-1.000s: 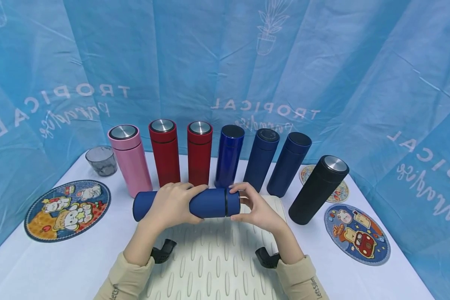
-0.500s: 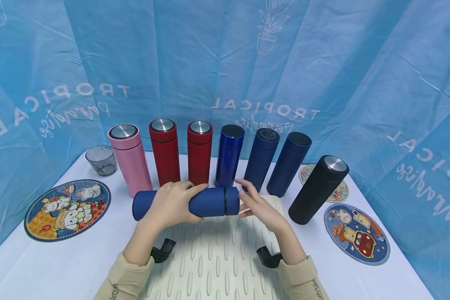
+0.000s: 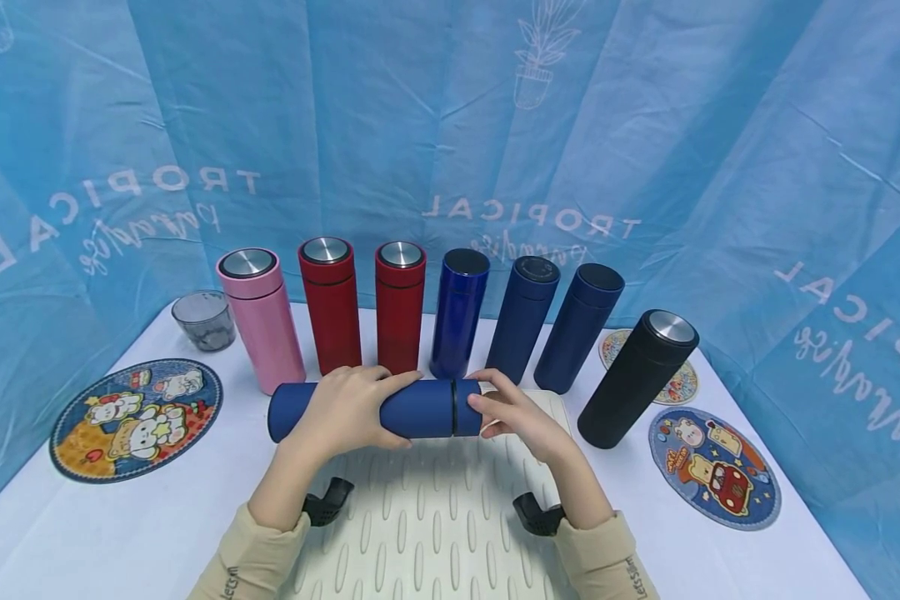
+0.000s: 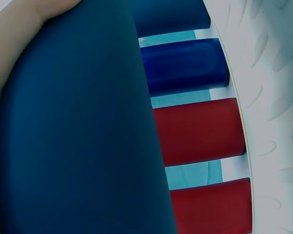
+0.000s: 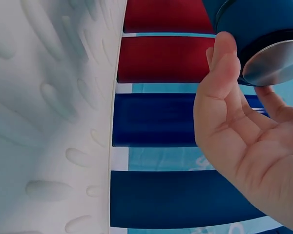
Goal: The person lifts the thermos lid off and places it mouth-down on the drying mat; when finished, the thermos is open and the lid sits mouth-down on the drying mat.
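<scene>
A dark blue thermos flask [image 3: 420,410] lies sideways in the air above the cream mat [image 3: 420,517], its lid toward the right. My left hand [image 3: 348,408] grips its body from above, thumb along the near side. At the other end, my right hand [image 3: 521,417] pinches the lid [image 3: 466,423] between thumb and fingers, just past the black seam ring. The right wrist view shows the lid's steel end disc [image 5: 278,63] facing the palm. In the left wrist view the flask body [image 4: 83,122] fills much of the picture.
Behind stand a pink flask [image 3: 262,333], two red flasks [image 3: 332,325], a glossy blue flask [image 3: 457,325] and two navy flasks [image 3: 579,333]. A black flask [image 3: 633,383] leans right in view. A grey glass [image 3: 204,321] and round cartoon mats [image 3: 138,421] lie about.
The right hand came off the lid, its fingers spread beside the end, and then took hold of it again. The left hand kept its grip; the flask shifted only slightly.
</scene>
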